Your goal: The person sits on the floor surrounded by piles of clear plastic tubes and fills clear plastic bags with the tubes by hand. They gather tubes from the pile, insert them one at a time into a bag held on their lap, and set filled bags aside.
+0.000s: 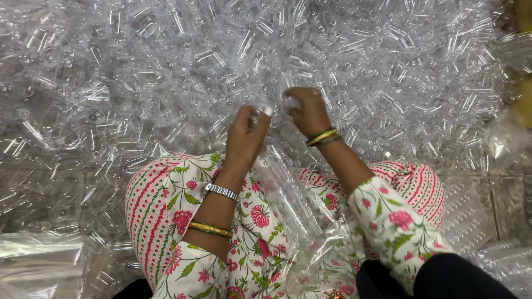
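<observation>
Both grips are closed at frame centre — the left hand (247,130) pinches a small clear plastic piece (260,108), the right hand (308,111) another clear piece (292,103) just beside it, the two nearly touching, long axes unclear. Beyond them, filling the upper frame, lies a heap of clear plastic parts (166,66). A transparent bag (293,205) rests across the lap — no labels visible.
</observation>
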Available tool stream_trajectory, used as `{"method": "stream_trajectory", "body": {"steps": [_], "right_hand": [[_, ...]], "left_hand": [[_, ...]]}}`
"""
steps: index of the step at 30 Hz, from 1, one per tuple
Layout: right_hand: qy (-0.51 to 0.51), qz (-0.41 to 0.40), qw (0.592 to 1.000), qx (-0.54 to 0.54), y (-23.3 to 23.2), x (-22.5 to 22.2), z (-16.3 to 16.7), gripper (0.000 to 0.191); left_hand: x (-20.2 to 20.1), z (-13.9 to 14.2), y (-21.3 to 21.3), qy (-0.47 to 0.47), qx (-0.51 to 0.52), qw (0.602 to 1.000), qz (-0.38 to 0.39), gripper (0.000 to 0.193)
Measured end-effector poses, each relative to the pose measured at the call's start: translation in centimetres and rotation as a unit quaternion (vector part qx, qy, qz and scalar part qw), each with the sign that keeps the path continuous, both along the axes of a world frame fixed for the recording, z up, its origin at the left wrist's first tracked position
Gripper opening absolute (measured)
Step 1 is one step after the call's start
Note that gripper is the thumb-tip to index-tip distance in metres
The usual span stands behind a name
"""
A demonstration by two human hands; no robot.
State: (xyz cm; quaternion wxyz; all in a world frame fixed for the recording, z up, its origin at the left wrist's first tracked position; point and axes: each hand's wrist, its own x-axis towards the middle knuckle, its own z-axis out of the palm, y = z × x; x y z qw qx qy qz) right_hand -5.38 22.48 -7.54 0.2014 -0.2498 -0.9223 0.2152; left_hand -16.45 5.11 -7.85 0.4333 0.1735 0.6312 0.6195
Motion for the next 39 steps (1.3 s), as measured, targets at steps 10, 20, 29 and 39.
{"method": "stream_trajectory", "body": {"steps": [10,20,29,39], "right_hand": [[0.111,-0.011,0.919,-0.379,0.1,0.9,3.0,0.037],[-0.046,0.070,0.986,0.141,2.3,0.1,-1.4,0.044],[0.323,-0.088,0.785,-0.522,0.7,3.9,2.4,0.040],[0.287,0.050,0.697,-0.655,-2.4,5.8,6.3,0.047]], "left_hand": [[0.8,1.3,-0.5,0.147,0.025,0.985,-0.089,0.066],[0.0,0.5,0.2,-0.074,0.114,0.991,-0.015,0.040],[-0.1,1.0,0.2,-0.080,0.105,0.989,-0.073,0.040],[0.0,0.5,0.0,-0.113,0.183,0.966,-0.141,0.047]]}}
